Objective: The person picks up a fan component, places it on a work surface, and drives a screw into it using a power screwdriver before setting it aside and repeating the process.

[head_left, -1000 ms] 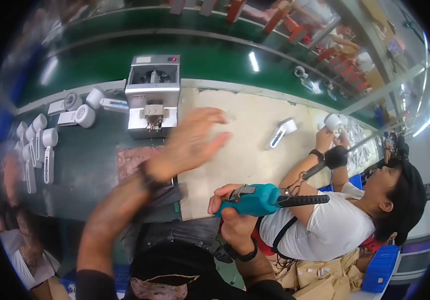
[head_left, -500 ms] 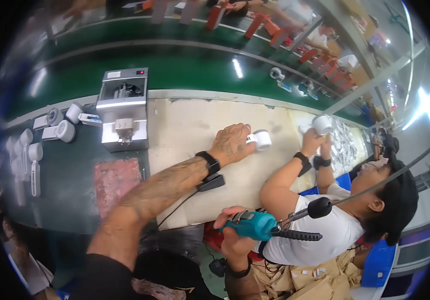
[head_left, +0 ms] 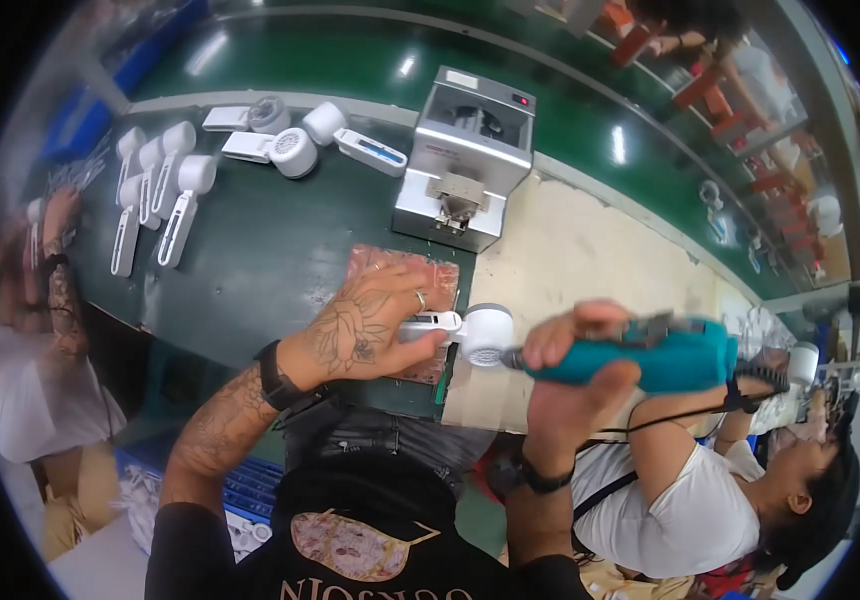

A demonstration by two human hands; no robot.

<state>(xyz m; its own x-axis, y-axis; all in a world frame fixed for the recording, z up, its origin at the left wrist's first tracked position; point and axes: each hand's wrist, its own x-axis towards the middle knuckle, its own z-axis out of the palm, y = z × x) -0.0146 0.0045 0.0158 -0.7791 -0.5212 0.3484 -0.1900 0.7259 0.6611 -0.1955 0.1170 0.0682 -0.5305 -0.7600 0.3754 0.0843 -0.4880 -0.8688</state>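
My left hand (head_left: 355, 328) presses a white handheld fan (head_left: 490, 330) down by its handle, over a reddish pad (head_left: 440, 278) on the bench. The round fan head sticks out past the pad's right edge. In my right hand (head_left: 575, 395) is a teal electric screwdriver (head_left: 660, 355), lying nearly level. Its tip points left and meets, or almost meets, the fan head's lower right side. Whether a screw sits at the tip I cannot tell.
A silver benchtop machine (head_left: 465, 160), probably a screw feeder, stands behind the pad. Several white fans (head_left: 293, 152) lie to its left. Co-workers sit on both sides; the right one's arm (head_left: 665, 430) is close to my screwdriver. A green conveyor (head_left: 590, 130) runs behind.
My view has swung left. My left hand has brought the fan from the beige sheet to the reddish pad. The screwdriver has come up from low beside the bench to the fan head.
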